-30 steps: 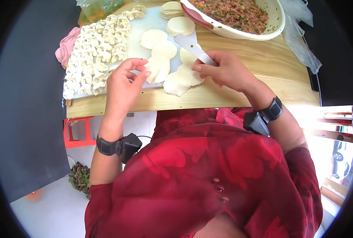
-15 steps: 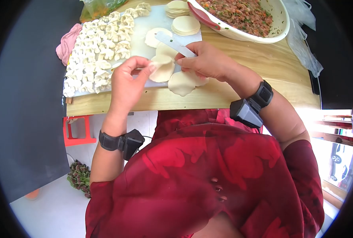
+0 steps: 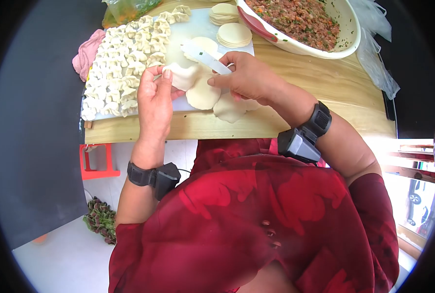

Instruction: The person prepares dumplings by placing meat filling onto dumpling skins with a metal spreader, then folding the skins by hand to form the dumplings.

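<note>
Between the thumb and fingers of my left hand [image 3: 156, 95] is a round dumpling wrapper [image 3: 182, 76], lifted above the board and sagging on its right side. My right hand [image 3: 244, 75] grips a flat pale spatula [image 3: 203, 56] whose blade points up and left, with a green speck on it. Below the hands lie loose wrappers, one dumpling wrapper [image 3: 204, 94] partly under the held one and another [image 3: 228, 108] beneath my right hand. Rows of folded dumplings [image 3: 129, 58] cover the left part of the white cutting board [image 3: 181, 36].
A white bowl [image 3: 347, 36] of minced filling stands at the back right. Two wrapper stacks [image 3: 234, 34] sit near it. A pink cloth [image 3: 87, 53] lies left of the board, plastic bags [image 3: 374, 58] at the right. A red stool [image 3: 100, 161] is below the table [image 3: 276, 122].
My left hand has picked a wrapper up off the others and drawn it slightly left. The spatula in my right hand has shifted a little left.
</note>
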`<state>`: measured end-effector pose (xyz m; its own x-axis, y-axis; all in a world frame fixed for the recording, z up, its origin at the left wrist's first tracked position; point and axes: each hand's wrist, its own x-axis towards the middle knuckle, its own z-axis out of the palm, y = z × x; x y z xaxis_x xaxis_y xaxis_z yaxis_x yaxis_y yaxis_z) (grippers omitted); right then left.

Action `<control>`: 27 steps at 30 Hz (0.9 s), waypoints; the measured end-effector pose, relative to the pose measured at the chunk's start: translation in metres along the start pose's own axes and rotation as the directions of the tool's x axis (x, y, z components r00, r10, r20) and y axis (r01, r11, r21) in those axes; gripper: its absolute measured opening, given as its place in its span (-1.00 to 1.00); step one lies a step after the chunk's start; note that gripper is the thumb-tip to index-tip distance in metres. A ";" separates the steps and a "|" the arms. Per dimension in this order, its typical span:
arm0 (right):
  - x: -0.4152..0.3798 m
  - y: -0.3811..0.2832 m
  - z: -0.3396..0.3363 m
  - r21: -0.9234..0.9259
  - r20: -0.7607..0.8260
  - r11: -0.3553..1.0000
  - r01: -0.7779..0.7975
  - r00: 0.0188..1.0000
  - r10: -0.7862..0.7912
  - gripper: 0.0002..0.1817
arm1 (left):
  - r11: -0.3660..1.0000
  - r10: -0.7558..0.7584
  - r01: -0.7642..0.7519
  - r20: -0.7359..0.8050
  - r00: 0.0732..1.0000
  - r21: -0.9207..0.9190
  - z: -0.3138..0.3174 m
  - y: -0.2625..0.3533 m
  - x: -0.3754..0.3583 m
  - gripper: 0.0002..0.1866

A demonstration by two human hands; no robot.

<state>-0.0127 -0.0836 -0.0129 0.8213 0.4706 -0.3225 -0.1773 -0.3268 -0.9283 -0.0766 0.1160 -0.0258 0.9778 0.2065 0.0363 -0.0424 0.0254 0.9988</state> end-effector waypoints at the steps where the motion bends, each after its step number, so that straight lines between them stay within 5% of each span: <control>1: 0.002 0.003 0.002 -0.008 -0.022 1.000 -0.014 1.000 0.014 -0.63 | 1.000 0.004 -0.004 0.005 1.000 -0.001 0.000 0.000 0.000 -0.82; 8: -0.012 0.000 -0.021 0.254 0.067 0.967 -0.016 0.998 -0.002 -0.62 | 0.972 0.149 -0.173 -0.154 0.977 -0.158 0.009 0.013 0.004 -0.81; 11: -0.016 0.004 -0.040 0.422 0.003 0.906 0.045 0.999 -0.052 -0.64 | 0.985 0.070 -0.075 -0.038 0.997 -0.158 0.009 0.014 0.006 -0.80; 13: -0.020 0.004 -0.046 0.433 -0.028 0.899 0.061 0.998 -0.054 -0.66 | 0.992 -0.130 0.129 0.149 0.980 0.013 0.009 0.012 0.009 -0.80; 15: -0.024 0.006 -0.050 0.460 -0.044 0.884 0.089 0.996 -0.078 -0.67 | 0.987 -0.082 0.054 0.183 0.980 0.151 0.009 0.008 0.011 -0.85; 17: -0.028 0.006 -0.049 0.491 -0.024 0.867 0.081 0.997 -0.079 -0.67 | 0.661 0.118 -0.204 0.168 0.979 0.722 0.012 0.015 0.008 -0.88; 18: -0.029 0.007 -0.048 0.523 -0.001 0.849 0.071 0.997 -0.083 -0.68 | 0.661 0.118 -0.206 0.171 0.978 0.721 0.014 0.019 0.005 -0.88; 20: -0.029 0.010 -0.045 0.557 0.019 0.829 0.049 0.997 -0.072 -0.68 | 0.105 0.585 -0.494 0.348 0.733 0.863 0.020 0.025 -0.001 -0.88; 21: -0.028 0.012 -0.043 0.588 0.043 0.808 0.025 0.997 -0.062 -0.69 | 0.104 0.584 -0.495 0.350 0.732 0.863 0.024 0.026 -0.002 -0.88; 22: -0.027 0.013 -0.040 0.589 0.043 0.808 0.025 0.997 -0.062 -0.69 | 0.546 0.405 -0.464 0.265 0.875 0.698 0.030 0.026 -0.004 -0.83; 23: -0.025 0.015 -0.037 0.616 0.067 0.788 0.003 0.996 -0.056 -0.70 | 0.870 0.170 -0.269 0.261 0.950 0.413 0.035 0.026 -0.007 -0.77; 27: -0.024 0.017 -0.029 0.571 0.102 0.821 -0.030 0.994 -0.035 -0.71 | 0.964 0.071 -0.160 0.372 0.925 0.213 0.045 0.015 -0.004 -0.61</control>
<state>-0.0201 -0.1245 -0.0155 0.7670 0.5632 -0.3074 -0.4797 0.1852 -0.8577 -0.0719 0.0711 -0.0095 0.9782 -0.1713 0.1172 -0.1534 -0.2166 0.9641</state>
